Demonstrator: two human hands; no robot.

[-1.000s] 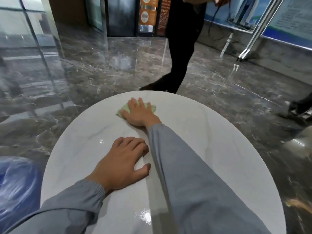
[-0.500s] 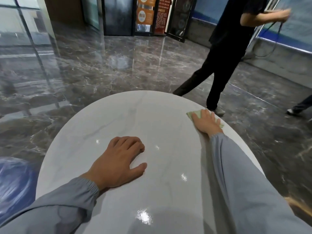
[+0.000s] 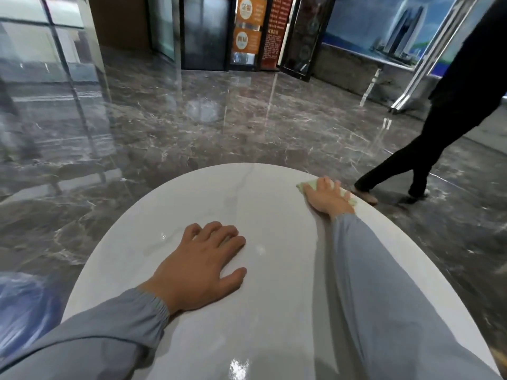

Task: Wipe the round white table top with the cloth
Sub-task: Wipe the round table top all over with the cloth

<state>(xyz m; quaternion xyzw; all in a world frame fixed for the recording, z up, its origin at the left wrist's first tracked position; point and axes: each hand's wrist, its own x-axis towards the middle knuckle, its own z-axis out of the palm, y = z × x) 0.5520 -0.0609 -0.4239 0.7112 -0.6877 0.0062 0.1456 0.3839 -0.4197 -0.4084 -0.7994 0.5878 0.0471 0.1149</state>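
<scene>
With straight fingers the right hand (image 3: 326, 198) presses the pale green cloth (image 3: 307, 185) at the far right rim of the round white table top (image 3: 247, 193), the left hand (image 3: 203, 266) rests flat and empty mid-table, and the writing on the orange posters (image 3: 246, 28) is too blurred to read.

Right hand (image 3: 326, 198) atop cloth (image 3: 308, 184) on table (image 3: 247, 204)

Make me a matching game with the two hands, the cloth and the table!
Things:
1. left hand
2. right hand
3. cloth
4. table

Clues:
A. pale green
B. white and shiny
C. presses the cloth down by the far right edge
D. rests flat on the bare top, holding nothing

Pairs: 1-D, 2-C, 3-A, 4-B
</scene>
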